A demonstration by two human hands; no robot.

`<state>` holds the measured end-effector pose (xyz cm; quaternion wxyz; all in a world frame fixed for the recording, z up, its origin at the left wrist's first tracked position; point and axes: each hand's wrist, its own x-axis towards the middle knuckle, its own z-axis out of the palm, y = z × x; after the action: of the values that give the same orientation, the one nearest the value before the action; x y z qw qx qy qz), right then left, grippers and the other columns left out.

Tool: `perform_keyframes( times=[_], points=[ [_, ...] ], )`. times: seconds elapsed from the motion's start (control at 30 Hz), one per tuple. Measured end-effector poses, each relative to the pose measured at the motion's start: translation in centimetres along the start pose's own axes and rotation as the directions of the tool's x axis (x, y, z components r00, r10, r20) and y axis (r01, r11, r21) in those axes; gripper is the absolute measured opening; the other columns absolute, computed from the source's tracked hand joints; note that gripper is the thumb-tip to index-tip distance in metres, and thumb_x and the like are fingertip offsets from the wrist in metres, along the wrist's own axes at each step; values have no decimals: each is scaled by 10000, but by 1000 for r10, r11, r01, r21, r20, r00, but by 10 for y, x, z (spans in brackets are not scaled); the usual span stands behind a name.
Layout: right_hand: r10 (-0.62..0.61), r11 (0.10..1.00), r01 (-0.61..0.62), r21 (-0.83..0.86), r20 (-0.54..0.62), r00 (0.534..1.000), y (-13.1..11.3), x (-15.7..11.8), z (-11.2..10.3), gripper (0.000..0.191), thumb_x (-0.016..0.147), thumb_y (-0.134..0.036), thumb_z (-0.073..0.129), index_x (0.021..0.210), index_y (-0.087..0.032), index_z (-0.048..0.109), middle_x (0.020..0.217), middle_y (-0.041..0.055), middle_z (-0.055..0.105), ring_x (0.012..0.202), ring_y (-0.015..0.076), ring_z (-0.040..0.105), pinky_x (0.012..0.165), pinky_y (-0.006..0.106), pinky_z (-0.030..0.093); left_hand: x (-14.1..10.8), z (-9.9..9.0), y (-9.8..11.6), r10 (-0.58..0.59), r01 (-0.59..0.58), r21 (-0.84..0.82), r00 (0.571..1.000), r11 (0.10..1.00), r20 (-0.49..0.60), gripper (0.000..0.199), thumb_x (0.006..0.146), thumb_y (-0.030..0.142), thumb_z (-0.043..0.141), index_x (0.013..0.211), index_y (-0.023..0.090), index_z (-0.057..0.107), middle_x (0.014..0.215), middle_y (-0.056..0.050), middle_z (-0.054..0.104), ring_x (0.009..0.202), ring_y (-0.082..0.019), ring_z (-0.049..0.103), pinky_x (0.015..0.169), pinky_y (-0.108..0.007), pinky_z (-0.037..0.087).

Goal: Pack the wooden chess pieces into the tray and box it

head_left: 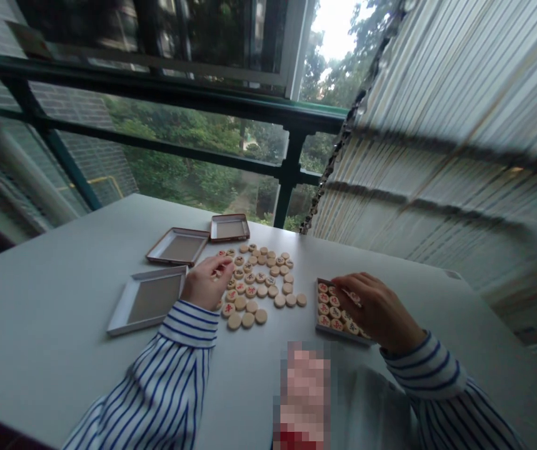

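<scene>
Round wooden xiangqi pieces [262, 291] lie loose on the white table, some with red or black characters facing up and others blank side up. My left hand [208, 281] is at the left edge of this spread, fingers bent and drawn together; what they hold, if anything, is hidden. Over on the right, a shallow box [343, 335] contains rows of pieces with their characters up. My right hand [376, 307] hovers over that box with its fingers curled together and covers part of the rows. Whether a piece is between those fingertips cannot be seen.
Three shallow trays or lids stand at the left: a pale one [117, 317], a brown-rimmed one [156, 244] and a smaller brown-rimmed one [229, 237]. A clear plastic bag [371, 406] and a pixelated patch are at the near edge. Windows and a curtain [437, 169] border the table.
</scene>
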<state>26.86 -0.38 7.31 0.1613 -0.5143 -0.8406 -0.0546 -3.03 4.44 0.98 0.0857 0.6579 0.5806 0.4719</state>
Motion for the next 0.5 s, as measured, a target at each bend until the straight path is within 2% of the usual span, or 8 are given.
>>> perform_keyframes(
  times=[0.1, 0.17, 0.3, 0.5],
  points=[
    [-66, 998, 66, -1, 88, 994, -7, 17, 6, 223, 837, -230, 410, 964, -172, 583, 881, 69, 622, 822, 173, 535, 733, 298, 400, 0, 4, -7, 141, -141, 101, 990, 985, 3, 218, 744, 296, 496, 850, 166, 635, 905, -75, 651, 856, -189, 591, 786, -306, 461],
    [-100, 995, 101, -1, 127, 987, -13, 32, 12, 230, 829, -236, 424, 976, -168, 587, 877, 70, 625, 813, 169, 540, 722, 291, 400, -1, 8, -12, 194, -191, 163, 981, 968, 1, 210, 729, 283, 520, 857, 166, 640, 928, -79, 650, 897, -206, 576, 820, -333, 444],
    [-153, 988, 156, -4, 167, 974, -28, 61, 26, 227, 819, -256, 446, 973, -179, 593, 865, 66, 628, 789, 158, 544, 700, 271, 388, -3, 13, -18, 213, -218, 254, 976, 942, 50, 233, 710, 301, 552, 885, 180, 646, 985, -79, 638, 919, -233, 562, 818, -377, 439],
    [-228, 969, 245, -41, 240, 944, -47, 95, 52, 197, 811, -275, 448, 900, -196, 604, 837, 53, 630, 800, 166, 544, 656, 256, 370, -6, 17, -16, 187, -214, 287, 975, 934, 118, 242, 696, 282, 563, 900, 177, 640, 1035, -81, 619, 959, -245, 538, 833, -393, 428]
  ],
)
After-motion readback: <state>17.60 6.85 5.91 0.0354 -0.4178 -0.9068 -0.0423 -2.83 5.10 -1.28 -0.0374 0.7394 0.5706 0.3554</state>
